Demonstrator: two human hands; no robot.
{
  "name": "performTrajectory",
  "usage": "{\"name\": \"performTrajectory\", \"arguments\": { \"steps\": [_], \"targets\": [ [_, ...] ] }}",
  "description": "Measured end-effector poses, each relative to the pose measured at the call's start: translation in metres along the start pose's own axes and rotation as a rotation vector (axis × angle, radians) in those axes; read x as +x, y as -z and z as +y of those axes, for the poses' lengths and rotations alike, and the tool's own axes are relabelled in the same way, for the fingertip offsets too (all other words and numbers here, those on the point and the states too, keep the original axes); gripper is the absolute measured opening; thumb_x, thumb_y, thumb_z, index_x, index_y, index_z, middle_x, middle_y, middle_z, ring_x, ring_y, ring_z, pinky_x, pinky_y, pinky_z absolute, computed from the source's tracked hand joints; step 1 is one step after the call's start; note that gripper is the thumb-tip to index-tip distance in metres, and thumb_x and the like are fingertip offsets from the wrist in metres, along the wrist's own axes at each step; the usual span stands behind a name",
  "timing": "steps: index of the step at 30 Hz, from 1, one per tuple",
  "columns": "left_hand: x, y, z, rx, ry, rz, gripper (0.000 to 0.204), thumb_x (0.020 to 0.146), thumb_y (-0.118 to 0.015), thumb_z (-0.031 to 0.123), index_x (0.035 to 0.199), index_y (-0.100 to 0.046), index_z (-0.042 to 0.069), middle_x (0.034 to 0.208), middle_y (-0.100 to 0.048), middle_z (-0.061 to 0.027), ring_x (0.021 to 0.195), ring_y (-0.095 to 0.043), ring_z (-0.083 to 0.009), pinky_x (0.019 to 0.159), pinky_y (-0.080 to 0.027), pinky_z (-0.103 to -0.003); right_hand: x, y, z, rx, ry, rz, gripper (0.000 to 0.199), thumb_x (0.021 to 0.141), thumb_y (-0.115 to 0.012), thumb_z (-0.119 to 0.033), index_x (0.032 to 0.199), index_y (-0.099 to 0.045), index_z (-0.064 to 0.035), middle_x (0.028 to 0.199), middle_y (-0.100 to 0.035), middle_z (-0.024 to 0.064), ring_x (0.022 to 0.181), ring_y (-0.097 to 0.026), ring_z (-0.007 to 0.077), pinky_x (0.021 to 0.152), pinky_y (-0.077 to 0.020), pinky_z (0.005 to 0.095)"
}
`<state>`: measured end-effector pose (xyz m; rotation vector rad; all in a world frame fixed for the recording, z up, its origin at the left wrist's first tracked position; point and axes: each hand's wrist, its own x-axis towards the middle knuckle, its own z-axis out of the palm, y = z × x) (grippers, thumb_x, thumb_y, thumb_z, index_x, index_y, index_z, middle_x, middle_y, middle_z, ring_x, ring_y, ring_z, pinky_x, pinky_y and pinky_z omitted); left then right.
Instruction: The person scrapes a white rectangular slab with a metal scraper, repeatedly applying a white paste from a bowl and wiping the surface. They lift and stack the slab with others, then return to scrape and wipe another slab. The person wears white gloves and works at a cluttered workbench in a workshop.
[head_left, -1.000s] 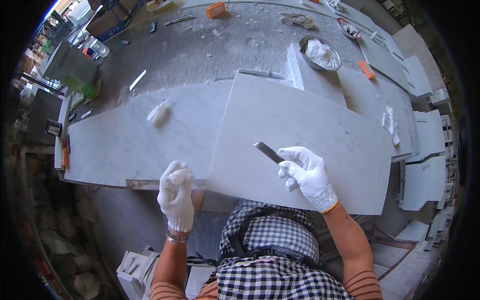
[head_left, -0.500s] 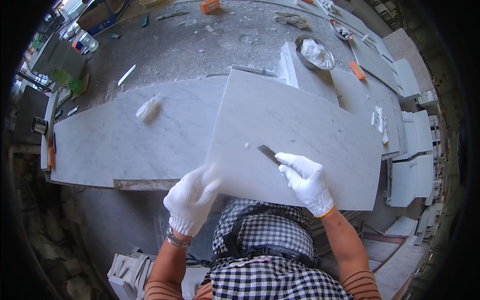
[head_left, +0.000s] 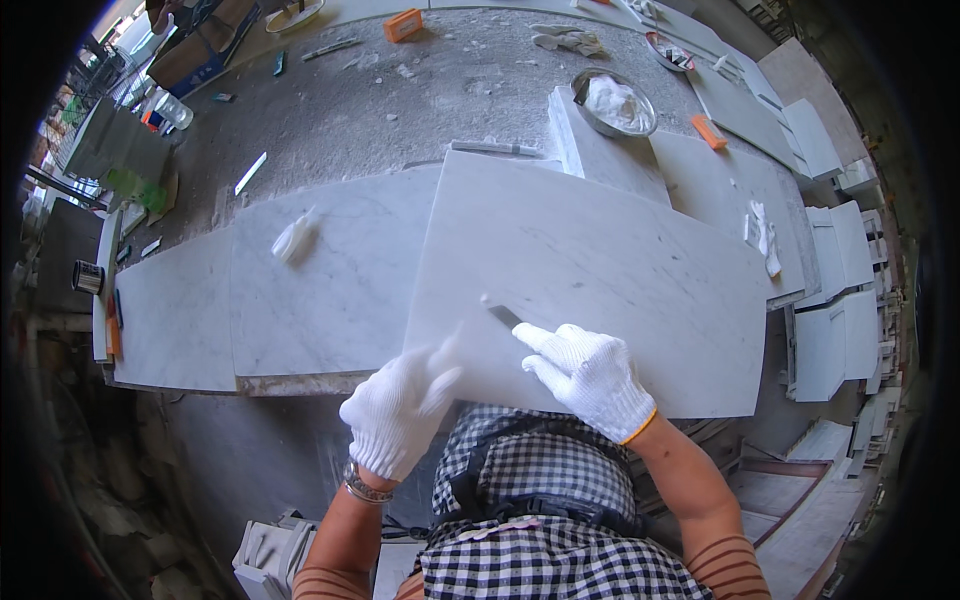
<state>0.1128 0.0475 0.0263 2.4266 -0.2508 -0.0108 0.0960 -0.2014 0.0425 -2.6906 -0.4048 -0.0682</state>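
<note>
Leftmost, small white lump: lies on the lower slab, untouched.
Left hand: gloved, fingers loosely spread, resting on the near edge of the marble slab.
Right hand: clamped on a scraper, blade flat to the slab.
Advice: keep the blade low, brace the edge firmly.
Unclear: the blade tip blurs.

a dusty grey workbench carries white marble slabs, a metal bowl and an orange block

Head camera looks steeply down, close over the marble slab.
</note>
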Motion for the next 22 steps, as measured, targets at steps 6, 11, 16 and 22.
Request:
{"name": "performTrajectory", "arguments": {
  "steps": [6, 11, 16, 22],
  "targets": [
    [0.004, 0.001, 0.002, 0.028, 0.026, -0.052, 0.036, 0.088, -0.082, 0.034, 0.109, -0.075, 0.006, 0.088, -0.076, -0.0120, 0.077, -0.075, -0.0244, 0.070, -0.057, -0.033, 0.010, -0.013, 0.005, 0.014, 0.051, 0.082, 0.039, 0.088, -0.079, -0.018, 0.125, -0.073, -0.0105, 0.073, -0.063, 0.0084, 0.059, -0.061, 0.0225, 0.054, -0.0511, 0.0353],
    [0.004, 0.000, 0.001, 0.023, 0.039, -0.043, 0.035, 0.088, -0.082, 0.034, 0.108, -0.075, 0.006, 0.086, -0.076, -0.0117, 0.075, -0.074, -0.0242, 0.070, -0.057, -0.033, 0.001, -0.008, 0.002, 0.010, 0.029, 0.068, 0.036, 0.089, -0.077, -0.017, 0.125, -0.074, -0.0105, 0.074, -0.063, 0.0084, 0.059, -0.062, 0.0223, 0.055, -0.0518, 0.0350],
    [0.006, -0.001, 0.002, 0.023, 0.059, -0.067, 0.035, 0.089, -0.082, 0.033, 0.108, -0.075, 0.005, 0.085, -0.075, -0.0116, 0.074, -0.074, -0.0237, 0.069, -0.056, -0.032, 0.009, -0.017, 0.002, -0.008, 0.070, 0.079, 0.036, 0.089, -0.077, -0.017, 0.123, -0.074, -0.0093, 0.071, -0.061, 0.0075, 0.057, -0.060, 0.0211, 0.054, -0.0510, 0.0341],
    [0.006, -0.003, 0.000, 0.034, 0.045, -0.053, 0.035, 0.089, -0.082, 0.033, 0.108, -0.075, 0.005, 0.085, -0.076, -0.0124, 0.076, -0.075, -0.0227, 0.070, -0.057, -0.033, -0.007, -0.009, -0.003, 0.064, 0.040, 0.040, 0.036, 0.090, -0.076, -0.017, 0.125, -0.073, -0.0087, 0.070, -0.061, 0.0072, 0.057, -0.060, 0.0203, 0.053, -0.0509, 0.0335]
  ]
}}
